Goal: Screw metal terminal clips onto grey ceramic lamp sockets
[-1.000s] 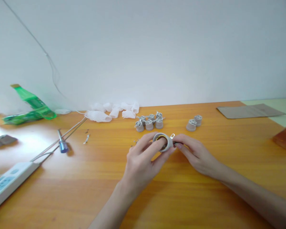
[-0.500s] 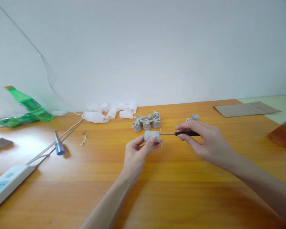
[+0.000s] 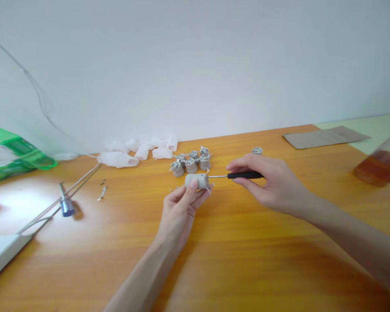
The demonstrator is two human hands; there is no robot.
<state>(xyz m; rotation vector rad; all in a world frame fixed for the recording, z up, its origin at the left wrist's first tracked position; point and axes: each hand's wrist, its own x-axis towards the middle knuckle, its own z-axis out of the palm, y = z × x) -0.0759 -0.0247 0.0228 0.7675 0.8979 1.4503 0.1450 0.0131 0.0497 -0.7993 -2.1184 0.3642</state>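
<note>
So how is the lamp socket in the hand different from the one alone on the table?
The held socket lies on its side in the left hand, while the lone socket stands upright on the table. A screwdriver in the right hand reaches the held socket's end, but nothing touches the lone socket. Both are pale grey, round sockets.

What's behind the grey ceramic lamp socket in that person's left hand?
Behind the held socket, more grey ceramic sockets stand on the orange wooden table; its underside is hidden by the left hand.
</note>
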